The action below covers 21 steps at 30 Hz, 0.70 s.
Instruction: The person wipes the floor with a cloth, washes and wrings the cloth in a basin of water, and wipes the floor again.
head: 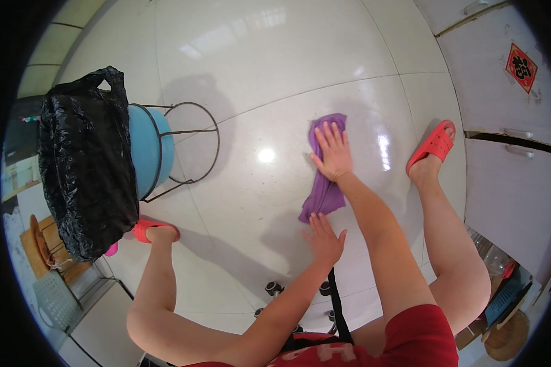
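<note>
A purple cloth (pixel 323 192) lies rumpled on the glossy tiled floor (pixel 257 197). My right hand (pixel 333 149) presses flat on its upper part, fingers spread and palm down. At the cloth's lower edge, the fingertips of my left hand (pixel 323 238) touch or nearly touch it; its fingers are apart and I see nothing held in it. Small dark specks are scattered on the tiles to the left of the cloth.
A light blue bucket (pixel 151 151) in a dark wire stand, with a black plastic bag (pixel 87 165) over it, is at left. Grey-white cabinets (pixel 505 183) line the right side. My feet wear red slippers (pixel 434 147). Chair casters (pixel 273 288) are near my body.
</note>
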Each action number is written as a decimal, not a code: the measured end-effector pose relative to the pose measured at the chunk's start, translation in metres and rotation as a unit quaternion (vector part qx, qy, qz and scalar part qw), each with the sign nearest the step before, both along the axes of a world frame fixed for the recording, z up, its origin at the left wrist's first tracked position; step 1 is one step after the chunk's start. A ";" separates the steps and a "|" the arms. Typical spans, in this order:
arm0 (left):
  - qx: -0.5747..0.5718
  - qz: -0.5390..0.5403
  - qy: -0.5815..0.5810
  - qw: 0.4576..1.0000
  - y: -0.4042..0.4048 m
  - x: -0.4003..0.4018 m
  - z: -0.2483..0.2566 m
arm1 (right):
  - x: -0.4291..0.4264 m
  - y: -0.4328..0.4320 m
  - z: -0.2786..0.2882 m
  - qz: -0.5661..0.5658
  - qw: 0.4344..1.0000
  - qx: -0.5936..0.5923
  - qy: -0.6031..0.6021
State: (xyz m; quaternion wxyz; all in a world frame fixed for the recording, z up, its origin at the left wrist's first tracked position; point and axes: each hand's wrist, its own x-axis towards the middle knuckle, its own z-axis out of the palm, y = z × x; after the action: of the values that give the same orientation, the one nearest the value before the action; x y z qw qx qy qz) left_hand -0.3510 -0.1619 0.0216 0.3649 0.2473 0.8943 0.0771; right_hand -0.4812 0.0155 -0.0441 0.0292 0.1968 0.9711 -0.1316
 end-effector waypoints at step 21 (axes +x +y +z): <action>0.065 0.042 0.063 0.995 -0.186 -0.167 -0.035 | -0.036 -0.159 0.010 0.232 0.962 -0.144 0.009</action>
State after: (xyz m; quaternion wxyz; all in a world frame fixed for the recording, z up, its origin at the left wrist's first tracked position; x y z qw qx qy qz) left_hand -0.5176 -0.3474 -0.0134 0.2873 0.2373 0.9181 0.1348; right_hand -0.5174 -0.1439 -0.0343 0.0778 -0.0414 0.9611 -0.2617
